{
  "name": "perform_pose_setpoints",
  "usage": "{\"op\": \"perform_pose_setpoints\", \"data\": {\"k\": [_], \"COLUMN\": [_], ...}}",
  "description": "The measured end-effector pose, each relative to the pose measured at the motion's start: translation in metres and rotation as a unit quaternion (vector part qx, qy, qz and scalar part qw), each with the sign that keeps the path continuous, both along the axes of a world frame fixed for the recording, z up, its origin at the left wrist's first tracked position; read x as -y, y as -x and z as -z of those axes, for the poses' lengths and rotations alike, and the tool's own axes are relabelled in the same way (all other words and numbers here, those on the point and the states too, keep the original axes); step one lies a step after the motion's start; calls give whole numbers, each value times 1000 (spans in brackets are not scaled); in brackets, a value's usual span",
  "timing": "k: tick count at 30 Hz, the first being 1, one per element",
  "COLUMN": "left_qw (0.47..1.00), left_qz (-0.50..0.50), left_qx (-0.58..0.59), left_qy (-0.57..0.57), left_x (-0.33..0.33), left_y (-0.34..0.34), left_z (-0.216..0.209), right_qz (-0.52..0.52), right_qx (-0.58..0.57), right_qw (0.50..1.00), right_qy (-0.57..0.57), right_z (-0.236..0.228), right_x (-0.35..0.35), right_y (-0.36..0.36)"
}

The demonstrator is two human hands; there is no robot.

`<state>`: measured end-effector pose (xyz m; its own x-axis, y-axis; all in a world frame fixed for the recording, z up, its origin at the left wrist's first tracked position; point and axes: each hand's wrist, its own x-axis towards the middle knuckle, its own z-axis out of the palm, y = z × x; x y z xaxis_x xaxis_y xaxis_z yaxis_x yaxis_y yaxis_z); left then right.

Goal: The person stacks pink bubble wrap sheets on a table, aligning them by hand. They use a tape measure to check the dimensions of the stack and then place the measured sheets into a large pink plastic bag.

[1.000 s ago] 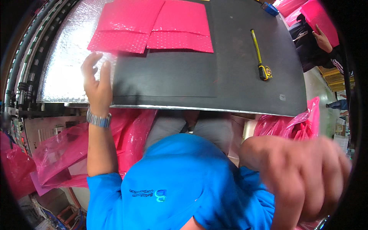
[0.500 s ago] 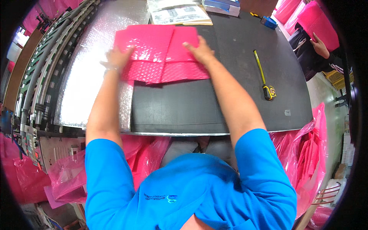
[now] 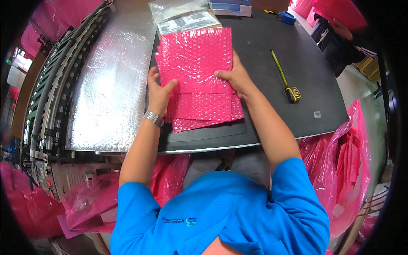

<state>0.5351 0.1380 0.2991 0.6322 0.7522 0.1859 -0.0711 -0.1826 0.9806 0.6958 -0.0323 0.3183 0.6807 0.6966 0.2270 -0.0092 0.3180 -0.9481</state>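
Observation:
A small stack of pink bubble-wrap pouches [image 3: 195, 63] is between my hands over the black table, its layers slightly askew at the left and lower edges. My right hand [image 3: 238, 78] grips the right edge, thumb on top and fingers behind. At the left edge is my left hand [image 3: 160, 93], its thumb against the pouches and its fingers spread apart from them. A metal-band watch [image 3: 154, 119] circles my left wrist.
A sheet of clear bubble wrap [image 3: 110, 89] covers the table's left side, beside a roller machine [image 3: 46, 89]. Right lies a partly extended tape measure [image 3: 292, 94]; farther back are papers [image 3: 189, 23] and a blue tape roll [image 3: 286, 17]. Another person's hand [image 3: 341, 29] holds pink material.
The pouches have gone from a wide spread, pressed under both palms, to a narrower stack held between my hands. Both hands have come nearer me and to the right.

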Motion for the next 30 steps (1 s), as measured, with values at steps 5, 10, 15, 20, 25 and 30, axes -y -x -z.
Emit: {"op": "perform_pose_setpoints", "data": {"k": [5,10,15,20,25,30], "left_qw": [959,974,986,966,940,980], "left_qz": [130,212,159,-63,69,111], "left_qx": [252,77,43,160,85,132], "left_qy": [-2,5,0,-195,-324,-98], "left_x": [21,38,61,72,80,77], "left_y": [27,49,45,47,64,53], "left_z": [-55,-42,-24,-39,-77,-38], "right_qz": [8,-56,-17,147,70,106], "right_qx": [154,153,97,381,647,659], "right_qw": [984,986,995,907,716,702], "right_qy": [-94,42,28,103,254,249], "right_z": [-58,-43,-25,-89,-145,-124], "right_x": [51,96,98,108,106,90], "right_y": [27,29,42,47,69,65]}}
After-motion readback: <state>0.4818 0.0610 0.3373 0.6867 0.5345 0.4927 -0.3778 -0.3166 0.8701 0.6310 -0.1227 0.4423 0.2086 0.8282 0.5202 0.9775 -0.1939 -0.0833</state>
